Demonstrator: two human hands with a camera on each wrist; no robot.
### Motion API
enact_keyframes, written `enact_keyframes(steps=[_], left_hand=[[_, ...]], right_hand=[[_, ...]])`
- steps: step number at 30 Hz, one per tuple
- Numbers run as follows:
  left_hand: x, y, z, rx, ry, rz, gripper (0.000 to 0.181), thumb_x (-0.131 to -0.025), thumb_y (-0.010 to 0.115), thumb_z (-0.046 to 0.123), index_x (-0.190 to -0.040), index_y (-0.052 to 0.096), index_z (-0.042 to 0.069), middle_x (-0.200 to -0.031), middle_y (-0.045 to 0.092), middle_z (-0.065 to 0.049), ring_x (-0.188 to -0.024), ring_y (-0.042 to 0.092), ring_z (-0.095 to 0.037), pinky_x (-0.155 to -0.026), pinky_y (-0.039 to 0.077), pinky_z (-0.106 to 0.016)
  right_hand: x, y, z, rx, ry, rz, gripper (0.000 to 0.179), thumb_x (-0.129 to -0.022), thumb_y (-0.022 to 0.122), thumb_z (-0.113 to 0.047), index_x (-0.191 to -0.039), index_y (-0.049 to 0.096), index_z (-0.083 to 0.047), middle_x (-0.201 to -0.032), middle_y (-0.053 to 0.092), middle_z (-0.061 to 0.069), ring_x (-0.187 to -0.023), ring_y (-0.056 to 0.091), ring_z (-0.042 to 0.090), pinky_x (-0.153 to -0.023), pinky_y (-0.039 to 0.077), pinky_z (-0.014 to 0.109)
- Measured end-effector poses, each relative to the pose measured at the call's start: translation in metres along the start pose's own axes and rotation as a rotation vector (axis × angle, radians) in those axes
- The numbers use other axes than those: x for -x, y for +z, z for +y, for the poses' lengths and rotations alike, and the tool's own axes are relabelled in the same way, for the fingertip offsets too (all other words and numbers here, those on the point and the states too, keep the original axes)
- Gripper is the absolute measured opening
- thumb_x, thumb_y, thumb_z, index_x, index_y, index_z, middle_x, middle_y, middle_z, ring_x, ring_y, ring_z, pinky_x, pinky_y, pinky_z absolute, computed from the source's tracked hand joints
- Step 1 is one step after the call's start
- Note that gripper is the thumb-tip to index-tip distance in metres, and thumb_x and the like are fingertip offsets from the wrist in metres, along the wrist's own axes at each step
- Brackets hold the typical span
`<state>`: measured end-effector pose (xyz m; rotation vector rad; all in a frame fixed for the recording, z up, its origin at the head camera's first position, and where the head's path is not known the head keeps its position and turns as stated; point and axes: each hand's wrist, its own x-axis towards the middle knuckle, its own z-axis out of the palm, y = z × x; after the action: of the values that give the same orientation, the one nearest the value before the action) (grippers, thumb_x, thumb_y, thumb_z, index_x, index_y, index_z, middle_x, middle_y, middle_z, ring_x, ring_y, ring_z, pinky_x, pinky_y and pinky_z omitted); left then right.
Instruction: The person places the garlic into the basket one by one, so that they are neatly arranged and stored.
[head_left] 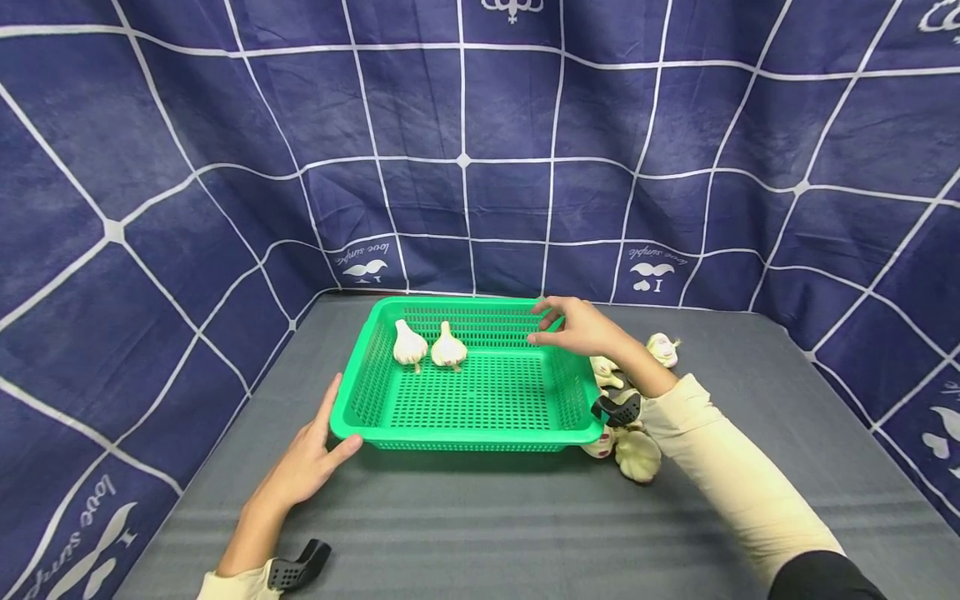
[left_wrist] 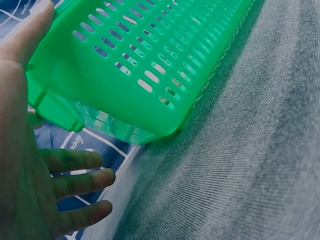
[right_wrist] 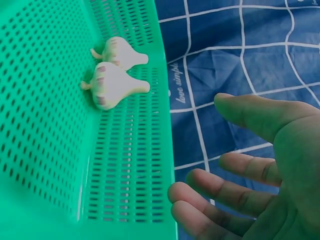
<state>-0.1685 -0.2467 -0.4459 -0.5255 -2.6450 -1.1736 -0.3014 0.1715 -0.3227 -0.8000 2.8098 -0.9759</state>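
Observation:
A green plastic basket [head_left: 480, 435] with slotted walls stands on the table. Two garlic bulbs, one on the left [head_left: 409, 343] and another beside it [head_left: 448, 348], lie inside against its back wall, stems toward the back. My left hand [head_left: 303, 458] is at the basket's front left corner. Its thumb lies at the rim and the other fingers extend along the outside. Over the back right part of the basket hovers my right hand [head_left: 581, 327], fingers loosely bent and nothing between them. The right wrist view shows that palm [right_wrist: 300, 175] bare.
Several more garlic bulbs lie right of the basket, among them a large one [head_left: 637, 455] at the front and one [head_left: 663, 350] farther back. My right forearm partly covers this group. A blue white-lined cloth [head_left: 510, 200] hangs behind the grey table [head_left: 450, 525].

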Motion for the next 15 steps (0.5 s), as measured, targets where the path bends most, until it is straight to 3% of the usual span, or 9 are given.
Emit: enact_keyframes(steps=[15], left_hand=[[0.0, 0.001, -0.001, -0.001, 0.001, 0.0, 0.096, -0.093, 0.069, 0.023, -0.161, 0.002, 0.019, -0.15, 0.035, -0.032, -0.133, 0.039, -0.049, -0.1, 0.032, -0.066]], right_hand=[[0.057, -0.005, 0.016, -0.01, -0.069, 0.138, 0.044, -0.086, 0.078, -0.018, -0.123, 0.063, 0.002, -0.101, 0.07, 0.016, -0.078, 0.069, 0.021, -0.073, 0.056, 0.037]])
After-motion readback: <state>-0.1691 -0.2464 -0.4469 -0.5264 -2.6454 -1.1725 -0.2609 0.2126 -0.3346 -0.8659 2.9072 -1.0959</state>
